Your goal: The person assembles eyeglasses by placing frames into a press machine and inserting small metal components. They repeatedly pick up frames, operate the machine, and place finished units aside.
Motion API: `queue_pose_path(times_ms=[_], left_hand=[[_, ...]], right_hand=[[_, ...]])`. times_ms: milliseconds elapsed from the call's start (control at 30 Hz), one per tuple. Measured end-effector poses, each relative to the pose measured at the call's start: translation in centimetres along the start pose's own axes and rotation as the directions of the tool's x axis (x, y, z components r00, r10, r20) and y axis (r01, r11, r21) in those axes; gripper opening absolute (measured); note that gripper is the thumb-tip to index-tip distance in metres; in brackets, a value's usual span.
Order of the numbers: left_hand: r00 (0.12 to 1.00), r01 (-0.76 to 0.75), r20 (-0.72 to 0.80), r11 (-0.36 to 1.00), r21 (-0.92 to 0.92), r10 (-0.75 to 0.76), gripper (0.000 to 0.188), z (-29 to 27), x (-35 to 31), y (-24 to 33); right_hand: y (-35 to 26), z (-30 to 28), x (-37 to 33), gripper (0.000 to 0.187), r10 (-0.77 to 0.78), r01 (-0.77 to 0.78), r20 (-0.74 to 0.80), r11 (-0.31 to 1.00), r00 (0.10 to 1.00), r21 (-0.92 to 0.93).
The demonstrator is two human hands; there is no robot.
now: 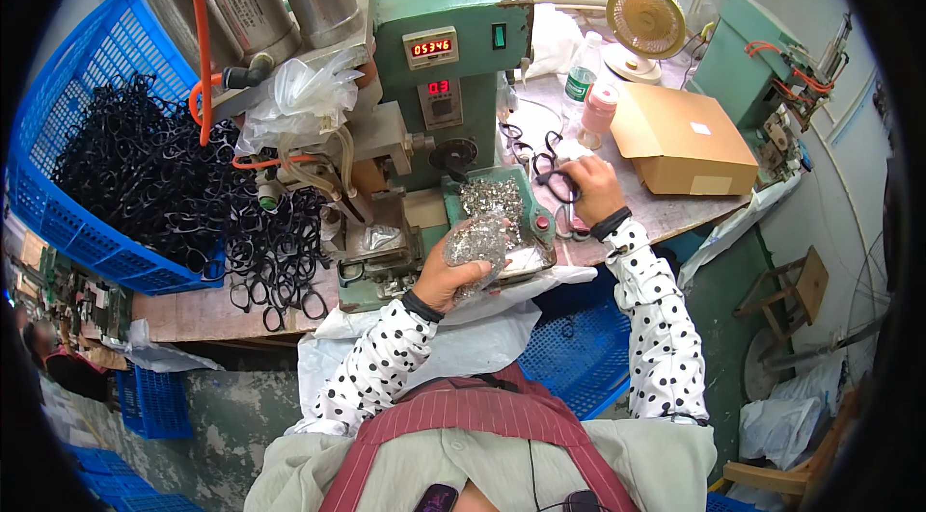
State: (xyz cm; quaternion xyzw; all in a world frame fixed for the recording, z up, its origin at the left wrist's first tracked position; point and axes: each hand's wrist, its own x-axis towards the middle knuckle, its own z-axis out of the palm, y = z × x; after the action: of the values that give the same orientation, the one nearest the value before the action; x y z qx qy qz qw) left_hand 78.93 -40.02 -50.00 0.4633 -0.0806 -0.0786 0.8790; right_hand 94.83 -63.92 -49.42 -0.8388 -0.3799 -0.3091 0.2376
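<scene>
My left hand [447, 277] is closed around a clear plastic bag [476, 248] of small shiny metal parts, low over the near edge of a green tray [529, 196]. A heap of loose metal pieces [490, 198] lies in that tray. To its right, my right hand [600, 186] grips a black looped scissor handle [557, 187] by its ring, just above the table. More black loops [521, 149] lie beyond it. Left of the tray stands the green press [386, 20], with its metal work area [381, 240] beside my left hand.
Black looped pieces fill a large blue basket [106, 247] at left and spill onto the table. A bottle [583, 73], a pink-topped jar [599, 109], a fan [644, 25] and an open cardboard box [687, 141] stand at right. Another blue basket [579, 358] sits below the table edge.
</scene>
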Motion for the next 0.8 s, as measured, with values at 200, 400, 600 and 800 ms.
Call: queue_pose_path(times_ms=[200,400,600,800], left_hand=[[0.995,-0.043,-0.091,0.998,0.051,0.047,0.069,-0.8,-0.2,-0.7],[0.982,-0.109,-0.13,0.974,0.197,0.136,0.07,-1.3,-0.4,-1.3],[0.984,-0.072,-0.163,0.997,0.038,0.077,0.063,0.2,0.9,-1.4],[0.973,0.122,-0.138,0.923,-0.365,-0.183,0.04,-0.8,2.9,-3.7]], right_hand=[[1.8,-0.9,-3.0,0.02,0.398,-0.351,0.15,0.898,0.905,-0.265],[-1.6,-6.7,-11.1,0.05,0.512,-0.253,0.8,0.857,0.314,-0.449],[-7.4,-3.1,-8.7,0.063,0.255,-0.302,0.214,0.926,0.943,0.227],[-14.3,2.2,-5.5,0.104,0.292,-0.341,0.178,0.846,0.94,0.409]])
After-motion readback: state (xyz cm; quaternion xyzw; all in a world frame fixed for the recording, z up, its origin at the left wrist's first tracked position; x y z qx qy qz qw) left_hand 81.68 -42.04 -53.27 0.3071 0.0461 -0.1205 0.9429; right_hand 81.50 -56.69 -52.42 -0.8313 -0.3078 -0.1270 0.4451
